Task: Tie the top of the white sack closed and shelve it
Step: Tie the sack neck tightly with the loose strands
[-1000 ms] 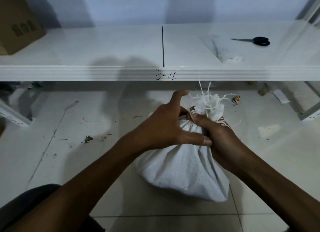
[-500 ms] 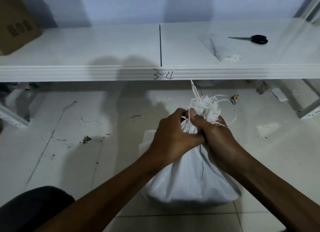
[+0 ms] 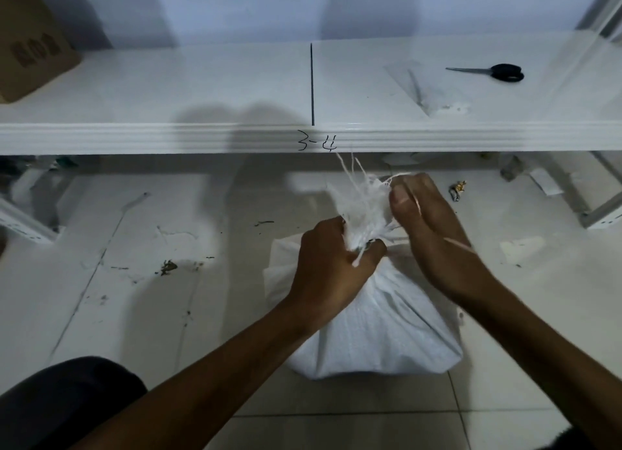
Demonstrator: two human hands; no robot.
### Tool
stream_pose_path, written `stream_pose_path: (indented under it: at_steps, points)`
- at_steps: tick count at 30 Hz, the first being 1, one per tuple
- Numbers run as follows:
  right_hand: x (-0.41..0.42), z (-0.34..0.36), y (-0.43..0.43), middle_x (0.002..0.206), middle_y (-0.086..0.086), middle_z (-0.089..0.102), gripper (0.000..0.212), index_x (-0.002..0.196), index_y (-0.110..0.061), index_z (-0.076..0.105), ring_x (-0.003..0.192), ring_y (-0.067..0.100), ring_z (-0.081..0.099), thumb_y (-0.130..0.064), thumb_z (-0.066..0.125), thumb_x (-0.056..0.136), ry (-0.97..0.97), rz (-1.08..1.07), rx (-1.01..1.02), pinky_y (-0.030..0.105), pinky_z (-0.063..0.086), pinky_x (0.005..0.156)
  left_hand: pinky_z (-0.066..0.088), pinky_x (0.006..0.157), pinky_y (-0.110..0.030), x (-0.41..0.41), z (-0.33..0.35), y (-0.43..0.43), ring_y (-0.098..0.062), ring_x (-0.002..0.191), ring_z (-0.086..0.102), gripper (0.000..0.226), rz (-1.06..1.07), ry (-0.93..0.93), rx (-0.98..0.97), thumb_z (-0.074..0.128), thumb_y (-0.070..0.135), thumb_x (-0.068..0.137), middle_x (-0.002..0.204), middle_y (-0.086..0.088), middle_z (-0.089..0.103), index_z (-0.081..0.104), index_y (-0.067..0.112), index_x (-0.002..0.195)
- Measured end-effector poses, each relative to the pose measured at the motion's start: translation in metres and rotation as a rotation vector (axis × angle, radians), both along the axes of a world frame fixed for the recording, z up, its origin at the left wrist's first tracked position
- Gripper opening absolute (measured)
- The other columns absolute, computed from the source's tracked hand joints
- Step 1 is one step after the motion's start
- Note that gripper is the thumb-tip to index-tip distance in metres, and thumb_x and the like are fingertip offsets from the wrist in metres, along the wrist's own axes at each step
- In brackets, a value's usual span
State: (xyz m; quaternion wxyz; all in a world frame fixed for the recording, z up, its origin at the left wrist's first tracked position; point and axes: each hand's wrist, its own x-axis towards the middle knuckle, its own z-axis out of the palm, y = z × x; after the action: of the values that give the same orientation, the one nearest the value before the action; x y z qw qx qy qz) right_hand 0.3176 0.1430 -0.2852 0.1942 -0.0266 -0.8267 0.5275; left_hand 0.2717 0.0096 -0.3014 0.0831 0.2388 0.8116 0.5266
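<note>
The white sack is sitting on the tiled floor, just in front of the shelf and below its front edge. The left hand is gripping the bunched neck, while the right hand is pinching a thin string beside the frayed top. The knot is probably not yet snug, so a left hand easing off too soon is risking the neck springing open. A hard pull is also risking the thin string snapping or sliding off the loose fibres.
</note>
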Motion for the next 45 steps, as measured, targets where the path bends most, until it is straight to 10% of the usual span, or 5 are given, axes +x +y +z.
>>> stream_pose_path:
  at_steps: [8, 11, 22, 30, 45]
  points:
    - [0.01, 0.005, 0.05, 0.08, -0.01, 0.061, 0.021, 0.092, -0.028, 0.063, 0.072, 0.006, 0.059, -0.046, 0.052, 0.088, -0.084, 0.225, 0.588, 0.018, 0.044, 0.064, 0.06, 0.078, -0.036, -0.013, 0.008, -0.006, -0.003, 0.08, 0.072, 0.026, 0.013, -0.121, 0.094, 0.083, 0.026, 0.069, 0.085, 0.007, 0.076, 0.074, 0.018, 0.092]
    - [0.009, 0.003, 0.059, 0.077, -0.002, 0.067, 0.014, 0.086, -0.016, 0.07, 0.067, 0.008, 0.061, -0.016, 0.057, 0.083, -0.013, 0.216, 0.736, 0.016, 0.047, 0.063, 0.059, 0.084, -0.042, -0.018, 0.011, -0.007, -0.007, 0.086, 0.072, 0.038, -0.078, -0.172, 0.06, 0.087, 0.036, 0.064, 0.09, 0.006, 0.077, 0.074, 0.019, 0.095]
    - [0.022, 0.001, 0.123, 0.09, 0.002, 0.071, 0.02, 0.105, -0.03, 0.071, 0.088, 0.013, 0.066, -0.031, 0.053, 0.096, -0.19, -0.432, 0.409, 0.017, 0.043, 0.072, 0.059, 0.08, -0.048, -0.026, 0.001, -0.008, -0.015, 0.081, 0.074, 0.026, 0.076, -0.237, 0.111, 0.085, 0.023, 0.064, 0.085, 0.002, 0.077, 0.075, 0.018, 0.088]
    - [0.011, 0.013, 0.033, 0.06, -0.008, 0.069, 0.036, 0.1, -0.037, 0.067, 0.062, 0.004, 0.067, -0.006, 0.05, 0.096, -0.153, 0.157, 0.434, 0.013, 0.048, 0.063, 0.051, 0.071, -0.01, -0.019, 0.007, -0.003, 0.006, 0.088, 0.066, 0.036, 0.028, -0.031, 0.133, 0.082, 0.022, 0.072, 0.091, 0.021, 0.071, 0.066, 0.025, 0.104]
    - [0.014, 0.01, 0.021, 0.064, -0.003, 0.057, 0.037, 0.078, -0.018, 0.071, 0.056, 0.012, 0.054, -0.038, 0.042, 0.088, -0.095, 0.165, 0.533, 0.033, 0.045, 0.055, 0.04, 0.061, 0.001, -0.018, -0.002, 0.002, 0.021, 0.072, 0.059, 0.036, 0.031, 0.104, -0.015, 0.086, 0.035, 0.065, 0.073, 0.024, 0.062, 0.066, 0.02, 0.091]
